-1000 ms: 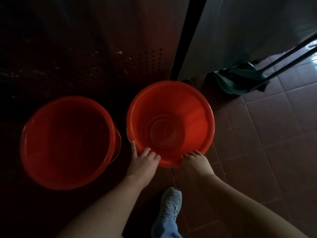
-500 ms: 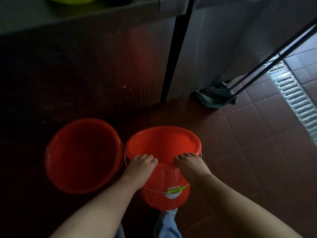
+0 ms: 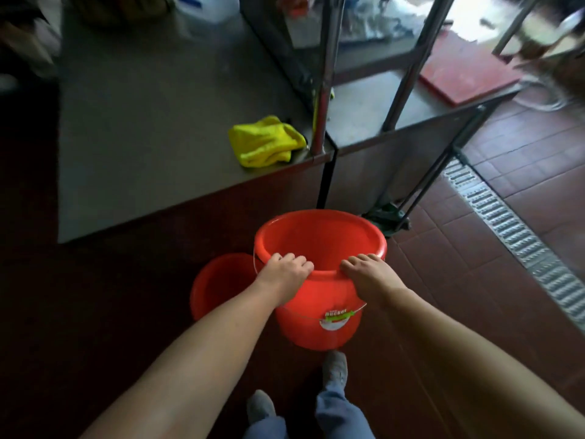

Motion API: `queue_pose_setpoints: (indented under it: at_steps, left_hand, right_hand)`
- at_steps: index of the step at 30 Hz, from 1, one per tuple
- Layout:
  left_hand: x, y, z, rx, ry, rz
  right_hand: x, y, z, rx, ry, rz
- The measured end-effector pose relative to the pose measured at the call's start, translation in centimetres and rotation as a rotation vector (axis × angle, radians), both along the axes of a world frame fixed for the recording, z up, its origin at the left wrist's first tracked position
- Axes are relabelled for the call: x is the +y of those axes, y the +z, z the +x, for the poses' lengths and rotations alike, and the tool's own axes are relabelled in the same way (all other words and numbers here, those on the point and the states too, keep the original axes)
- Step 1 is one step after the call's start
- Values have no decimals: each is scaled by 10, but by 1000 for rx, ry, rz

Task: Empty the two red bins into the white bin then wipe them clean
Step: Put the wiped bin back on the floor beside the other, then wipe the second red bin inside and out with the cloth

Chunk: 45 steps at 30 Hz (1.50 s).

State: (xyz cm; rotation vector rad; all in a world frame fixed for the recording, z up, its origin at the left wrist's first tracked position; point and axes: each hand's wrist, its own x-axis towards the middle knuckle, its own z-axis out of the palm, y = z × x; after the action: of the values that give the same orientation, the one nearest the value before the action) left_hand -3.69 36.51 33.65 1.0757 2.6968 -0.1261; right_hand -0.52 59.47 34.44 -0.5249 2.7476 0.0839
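Observation:
I hold a red bin (image 3: 319, 308) up off the floor by its near rim, in front of a steel counter. My left hand (image 3: 285, 274) grips the rim on the left, fingers curled over the edge. My right hand (image 3: 370, 274) grips the rim on the right the same way. The bin's wire handle hangs down its front over a label. A second red bin (image 3: 221, 283) stands on the floor behind and to the left, partly hidden by the held one. A yellow cloth (image 3: 266, 141) lies crumpled on the counter. No white bin is in view.
The steel counter (image 3: 158, 122) fills the upper left, with metal posts (image 3: 323, 99) at its corner. A dustpan (image 3: 389, 217) with long handles leans at the counter's base. A floor drain grate (image 3: 506, 223) runs along the right over red tiles. My feet (image 3: 335, 365) are below the bin.
The right red bin has come up off the floor in both hands, and my view has risen from the bins to take in the counter top and the yellow cloth.

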Motion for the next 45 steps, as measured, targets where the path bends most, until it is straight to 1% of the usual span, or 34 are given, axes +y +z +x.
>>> queue_pose_setpoints:
  at_steps: [5, 11, 14, 15, 17, 19, 21, 25, 31, 34, 37, 40, 43, 45]
  left_hand:
    - [-19, 108, -1, 56, -1, -2]
    - [-39, 244, -12, 14, 137, 93]
    - [-50, 295, -14, 10, 172, 86]
    - [-55, 307, -16, 23, 192, 77]
    - [-66, 330, -20, 73, 240, 75]
    - [-79, 348, -24, 122, 277, 84]
    - [-94, 363, -29, 147, 300, 66]
    - [-135, 383, -43, 190, 343, 47]
    - [-214, 379, -76, 244, 414, 55]
    - [-257, 371, -102, 258, 435, 17]
    - [-302, 357, -129, 294, 394, -44]
    - [-342, 338, -155, 374, 357, -78]
    - [-374, 318, -181, 440, 343, -100]
    - [-389, 301, -190, 451, 331, -129]
  right_hand:
    - [-19, 114, -4, 44, 48, 10]
    - [-35, 246, -33, 172, 123, -65]
    - [-46, 290, -43, 232, 153, -104]
    - [-50, 302, -48, 224, 116, -133]
    - [-58, 323, -60, 233, 108, -153]
    - [-70, 341, -73, 273, 177, -132]
    - [-86, 360, -83, 354, 264, -103]
    - [-128, 379, -102, 426, 354, -103]
    - [-209, 372, -151, 436, 410, -102]
    - [-256, 365, -180, 454, 426, -92]
    - [-300, 351, -208, 449, 431, -60]
    - [-341, 333, -233, 464, 421, 2]
    - [-376, 311, -257, 458, 390, 0]
    - [-392, 294, -266, 445, 383, -17]
